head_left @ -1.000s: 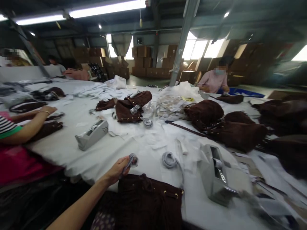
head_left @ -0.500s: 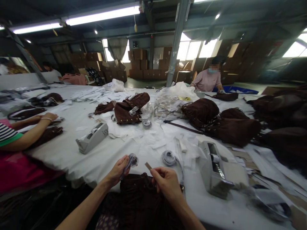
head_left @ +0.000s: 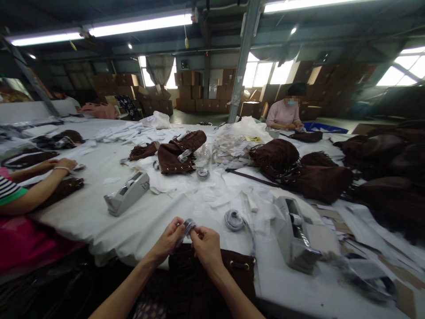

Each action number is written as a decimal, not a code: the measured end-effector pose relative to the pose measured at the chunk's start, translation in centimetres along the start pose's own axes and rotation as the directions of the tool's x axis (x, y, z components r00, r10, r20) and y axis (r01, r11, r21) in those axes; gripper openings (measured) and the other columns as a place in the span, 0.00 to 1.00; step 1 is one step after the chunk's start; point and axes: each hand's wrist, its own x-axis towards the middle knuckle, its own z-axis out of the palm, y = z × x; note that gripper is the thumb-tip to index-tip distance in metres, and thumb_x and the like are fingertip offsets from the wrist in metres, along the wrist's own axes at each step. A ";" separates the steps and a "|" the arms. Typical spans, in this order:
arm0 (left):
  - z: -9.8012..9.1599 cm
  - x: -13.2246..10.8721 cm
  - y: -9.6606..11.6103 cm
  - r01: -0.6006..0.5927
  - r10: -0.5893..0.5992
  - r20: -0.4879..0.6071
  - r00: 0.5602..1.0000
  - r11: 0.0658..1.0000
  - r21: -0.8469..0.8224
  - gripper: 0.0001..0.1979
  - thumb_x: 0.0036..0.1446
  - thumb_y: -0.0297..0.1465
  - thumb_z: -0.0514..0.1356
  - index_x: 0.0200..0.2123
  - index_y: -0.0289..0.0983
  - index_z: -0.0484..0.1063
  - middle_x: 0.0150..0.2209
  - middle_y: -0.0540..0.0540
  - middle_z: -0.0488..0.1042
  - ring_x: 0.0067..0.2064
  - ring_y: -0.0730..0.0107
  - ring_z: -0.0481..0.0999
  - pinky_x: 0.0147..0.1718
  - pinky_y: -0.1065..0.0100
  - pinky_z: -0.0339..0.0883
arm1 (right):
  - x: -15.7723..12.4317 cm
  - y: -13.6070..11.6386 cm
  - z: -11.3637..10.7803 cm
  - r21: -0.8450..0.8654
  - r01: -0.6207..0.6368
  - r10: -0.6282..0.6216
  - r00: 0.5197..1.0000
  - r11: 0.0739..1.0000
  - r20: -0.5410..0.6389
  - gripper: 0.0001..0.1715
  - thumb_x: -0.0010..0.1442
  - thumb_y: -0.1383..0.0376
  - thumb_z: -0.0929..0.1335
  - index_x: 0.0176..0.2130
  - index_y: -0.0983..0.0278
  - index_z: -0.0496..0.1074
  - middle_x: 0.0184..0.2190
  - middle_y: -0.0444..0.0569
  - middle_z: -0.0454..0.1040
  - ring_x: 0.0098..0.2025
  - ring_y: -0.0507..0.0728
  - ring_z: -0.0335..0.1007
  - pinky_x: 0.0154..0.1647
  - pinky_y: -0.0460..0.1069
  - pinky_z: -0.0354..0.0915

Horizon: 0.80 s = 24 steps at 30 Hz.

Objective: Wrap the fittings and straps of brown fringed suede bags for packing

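Note:
My left hand (head_left: 168, 241) pinches a small grey wrapped bundle (head_left: 187, 226) at the near edge of the white table (head_left: 99, 212). My right hand (head_left: 206, 244) has closed on the same bundle from the right, fingertips touching it. Both hands hover just above a dark brown suede bag (head_left: 212, 283) that lies at the table's front edge under my wrists. A grey coil of wrapping (head_left: 234, 219) lies on the table a little to the right of my hands.
Two grey tape dispensers stand nearby, one at the left (head_left: 127, 193), one at the right (head_left: 297, 235). Brown fringed bags (head_left: 299, 170) pile at the right and centre (head_left: 177, 153). A person's arm (head_left: 36, 190) rests on the table at left; another person (head_left: 285, 113) works across it.
My right hand came into view, holding a small strip half a second ago, then moved left and closed on the grey bundle in my left hand.

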 end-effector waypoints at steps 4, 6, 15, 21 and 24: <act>0.0 0.0 -0.2 -0.042 0.042 -0.027 0.999 0.999 -0.010 0.19 0.55 0.47 0.58 0.34 0.38 0.56 0.18 0.61 0.54 0.17 0.84 0.50 0.15 0.78 0.42 | -0.2 0.6 0.2 0.011 0.155 -0.155 0.987 0.988 0.026 0.16 0.58 0.63 0.62 0.38 0.62 0.78 0.28 0.47 0.77 0.31 0.56 0.73 0.33 0.46 0.65; 0.0 0.0 -0.4 -0.050 0.050 -0.025 0.998 0.999 0.006 0.19 0.55 0.47 0.58 0.34 0.38 0.56 0.19 0.60 0.56 0.17 0.84 0.51 0.15 0.78 0.41 | -0.5 1.3 0.1 0.108 0.152 -0.157 0.987 0.982 0.038 0.18 0.56 0.65 0.63 0.44 0.61 0.76 0.33 0.48 0.78 0.35 0.56 0.74 0.39 0.48 0.67; 0.5 -0.3 0.4 -0.052 0.052 0.032 0.998 0.999 0.005 0.26 0.54 0.46 0.60 0.46 0.40 0.51 0.26 0.54 0.70 0.20 0.82 0.60 0.18 0.78 0.48 | -0.2 2.7 1.4 0.443 -0.229 0.232 0.972 0.867 0.049 0.20 0.50 0.54 0.69 0.35 0.68 0.73 0.18 0.44 0.71 0.16 0.51 0.67 0.13 0.43 0.59; 0.3 -0.1 0.1 -0.037 0.039 0.023 0.999 0.997 -0.062 0.30 0.52 0.45 0.62 0.48 0.40 0.48 0.31 0.50 0.73 0.22 0.79 0.66 0.19 0.77 0.54 | 0.0 2.4 2.2 0.643 -0.335 0.306 0.938 0.689 0.161 0.28 0.42 0.49 0.74 0.35 0.67 0.72 0.16 0.39 0.68 0.13 0.44 0.56 0.11 0.38 0.49; 0.3 0.1 0.0 -0.040 0.040 -0.009 0.999 0.996 -0.074 0.32 0.50 0.45 0.63 0.49 0.41 0.48 0.31 0.51 0.73 0.18 0.81 0.62 0.16 0.78 0.50 | 0.2 2.9 2.1 0.688 -0.414 0.326 0.908 0.596 0.263 0.32 0.38 0.49 0.76 0.38 0.66 0.72 0.16 0.38 0.67 0.13 0.44 0.55 0.11 0.38 0.48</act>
